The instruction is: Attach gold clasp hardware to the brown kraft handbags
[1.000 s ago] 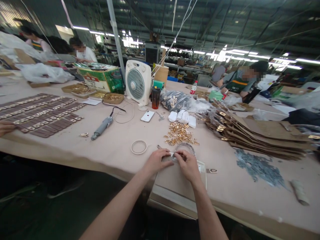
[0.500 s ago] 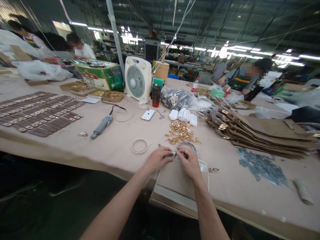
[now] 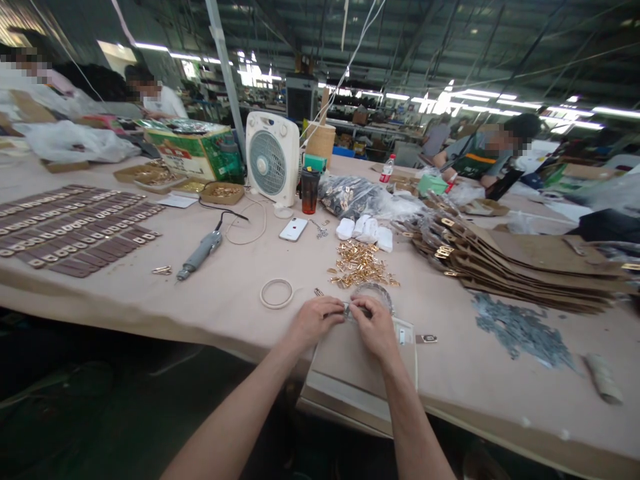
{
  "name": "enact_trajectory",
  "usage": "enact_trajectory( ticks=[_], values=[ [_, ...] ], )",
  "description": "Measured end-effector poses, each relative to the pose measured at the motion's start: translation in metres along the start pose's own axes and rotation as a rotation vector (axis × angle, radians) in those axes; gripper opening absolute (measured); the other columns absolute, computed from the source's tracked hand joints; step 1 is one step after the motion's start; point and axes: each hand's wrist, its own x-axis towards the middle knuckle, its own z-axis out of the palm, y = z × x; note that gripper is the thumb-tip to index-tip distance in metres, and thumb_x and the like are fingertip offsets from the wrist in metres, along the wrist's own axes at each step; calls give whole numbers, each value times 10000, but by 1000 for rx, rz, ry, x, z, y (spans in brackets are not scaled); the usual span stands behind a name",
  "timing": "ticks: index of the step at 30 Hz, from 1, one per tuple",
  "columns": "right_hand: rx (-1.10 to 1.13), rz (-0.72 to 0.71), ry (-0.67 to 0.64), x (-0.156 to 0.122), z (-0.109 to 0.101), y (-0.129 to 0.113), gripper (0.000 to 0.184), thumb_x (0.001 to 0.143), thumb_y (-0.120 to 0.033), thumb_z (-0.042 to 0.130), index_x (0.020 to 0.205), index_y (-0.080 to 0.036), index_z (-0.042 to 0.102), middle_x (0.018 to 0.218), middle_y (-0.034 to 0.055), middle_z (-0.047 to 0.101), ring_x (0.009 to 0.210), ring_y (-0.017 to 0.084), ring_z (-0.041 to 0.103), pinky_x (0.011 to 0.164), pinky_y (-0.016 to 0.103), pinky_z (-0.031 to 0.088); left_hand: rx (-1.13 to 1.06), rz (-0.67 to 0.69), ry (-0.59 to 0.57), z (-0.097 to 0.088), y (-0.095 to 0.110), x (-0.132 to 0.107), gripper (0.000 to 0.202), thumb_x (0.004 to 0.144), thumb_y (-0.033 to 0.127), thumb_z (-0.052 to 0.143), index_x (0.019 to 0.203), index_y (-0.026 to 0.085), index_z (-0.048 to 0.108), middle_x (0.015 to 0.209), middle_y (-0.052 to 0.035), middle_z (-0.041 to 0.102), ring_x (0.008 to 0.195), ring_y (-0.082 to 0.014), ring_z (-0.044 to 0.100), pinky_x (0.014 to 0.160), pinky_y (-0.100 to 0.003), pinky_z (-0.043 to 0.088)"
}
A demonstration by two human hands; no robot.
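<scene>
My left hand (image 3: 319, 323) and my right hand (image 3: 374, 327) meet over the far edge of a flat beige bag-like piece (image 3: 345, 360) at the table's front edge. A small grey piece (image 3: 347, 311) shows between the fingertips; the right thumb and fingers pinch it. My left fingers are closed right beside it, and what they grip is hidden. A brown strap end with a gold buckle (image 3: 427, 339) sticks out to the right of the beige piece. Beyond my right hand lies a clear roll of tape (image 3: 383, 293), partly covered by the fingers.
Gold hardware (image 3: 363, 263) is heaped ahead, with a white tape ring (image 3: 276, 293) and a grey electric screwdriver (image 3: 200, 255) to the left. At right are grey strips (image 3: 523, 330) and stacked brown panels (image 3: 540, 267). A fan (image 3: 273, 159) stands behind; co-workers sit further off.
The view has shifted slightly. My right fingertips have moved a little closer to my left ones around the small grey piece; the rest looks unchanged.
</scene>
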Motion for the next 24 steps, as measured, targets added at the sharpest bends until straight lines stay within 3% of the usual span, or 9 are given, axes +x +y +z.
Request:
enact_trajectory(
  ticks=[8, 14, 24],
  values=[
    [13, 23, -15, 1, 1, -3, 178, 904, -404, 671, 852, -257, 756, 1151, 90, 760, 1128, 287, 664, 1066, 491, 455, 25, -38, 1, 1, 0, -2, 211, 901, 258, 745, 1102, 260, 809, 1166, -46, 796, 1155, -229, 713, 1098, -409, 537],
    [60, 55, -34, 4, -1, -1, 186, 879, -426, 705, 841, -259, 777, 1230, 89, 740, 1193, 298, 645, 1117, 523, 425, 74, -98, -52, -6, -1, -3, 552, 762, 445, 879, 1263, 256, 748, 1336, -96, 724, 1266, -298, 662, 1142, -478, 502],
    [-151, -4, -33, 3, 14, 1, 113, 873, -326, 699, 844, -276, 796, 1215, 78, 732, 1207, 300, 612, 1113, 521, 424, 52, -112, -39, -4, 0, -3, 485, 800, 451, 849, 1225, 232, 768, 1316, -93, 735, 1251, -274, 672, 1130, -438, 509]
  ],
)
